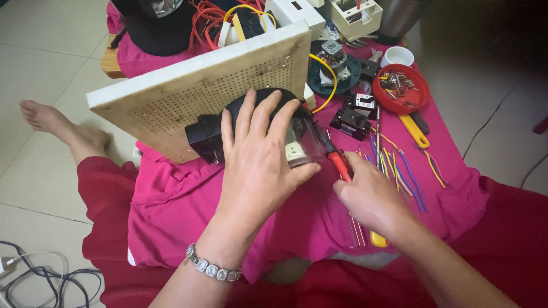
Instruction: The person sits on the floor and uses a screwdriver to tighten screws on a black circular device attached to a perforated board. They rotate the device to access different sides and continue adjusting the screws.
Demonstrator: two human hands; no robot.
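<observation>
My left hand (258, 157) lies spread over a black electrical device (206, 136) with a clear cover (303, 144), pressing it against a tilted perforated board (188, 94). My right hand (371, 194) grips a screwdriver with a red handle (341, 165), its tip pointing up-left at the device's right side. A bracelet is on my left wrist.
A pink cloth (182, 199) covers the low table. Loose coloured wires (399, 168) lie right of my hands. Further back are a red dish of screws (401, 88), a yellow-handled tool (415, 132), small black parts (351, 121), red and yellow cables (214, 17). A bare foot (54, 122) rests left.
</observation>
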